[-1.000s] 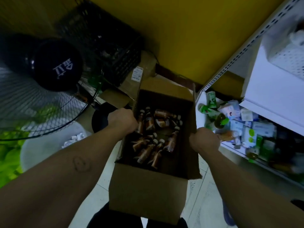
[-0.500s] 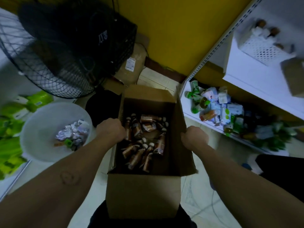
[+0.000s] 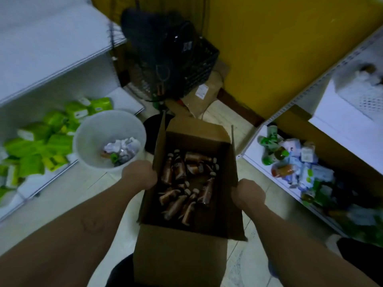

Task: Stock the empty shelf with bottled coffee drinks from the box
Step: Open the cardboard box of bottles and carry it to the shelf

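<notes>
An open cardboard box (image 3: 178, 255) hangs in front of me, held above the tiled floor. Several brown coffee bottles (image 3: 182, 183) with pale caps lie jumbled on its bottom. My left hand (image 3: 139, 175) is closed on the box's left wall. Gripping the right wall's upright flap is my right hand (image 3: 247, 194). A bare white shelf board (image 3: 47, 44) runs along the upper left.
A white bucket (image 3: 87, 141) with crumpled paper stands left of the box. Green packs (image 3: 37, 141) fill the low left shelf. A black fan (image 3: 157, 59) and crate sit against the yellow wall. Mixed goods (image 3: 294, 162) crowd the low right shelf.
The view has swung left: the left shelves and the green packs have come in, and the fan and bucket slid toward the centre. Both hands keep their hold on the box.
</notes>
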### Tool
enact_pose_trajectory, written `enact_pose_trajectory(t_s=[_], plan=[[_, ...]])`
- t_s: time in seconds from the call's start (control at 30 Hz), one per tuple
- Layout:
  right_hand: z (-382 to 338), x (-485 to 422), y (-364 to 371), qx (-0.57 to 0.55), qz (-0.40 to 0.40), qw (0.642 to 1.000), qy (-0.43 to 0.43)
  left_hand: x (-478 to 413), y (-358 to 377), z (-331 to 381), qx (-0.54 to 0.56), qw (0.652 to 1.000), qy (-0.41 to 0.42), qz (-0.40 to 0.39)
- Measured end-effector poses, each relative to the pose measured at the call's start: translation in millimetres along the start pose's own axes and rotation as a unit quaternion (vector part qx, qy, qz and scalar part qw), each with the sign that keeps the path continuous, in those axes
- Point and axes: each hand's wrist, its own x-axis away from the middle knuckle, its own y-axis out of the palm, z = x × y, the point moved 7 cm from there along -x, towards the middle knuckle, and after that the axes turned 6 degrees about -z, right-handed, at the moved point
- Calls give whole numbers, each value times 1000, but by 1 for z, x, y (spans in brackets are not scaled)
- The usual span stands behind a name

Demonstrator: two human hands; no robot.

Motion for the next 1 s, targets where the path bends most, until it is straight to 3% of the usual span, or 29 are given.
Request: enact_pose_trajectory(t_s=[0.37,0.67,0.83,1.0], plan=[[-74,48,8,65,-28,985,-155,100,6,-92,51,984,-164,46],[-228,91,22,162,-7,955,-247,156,37,-241,153,956,-247,51],[-323,131,40,210,-3,934,-289,196,83,-328,233,923,-305,33],[-426,183,70,271,14,885,-377,247,119,-407,292,883,-364,43]])
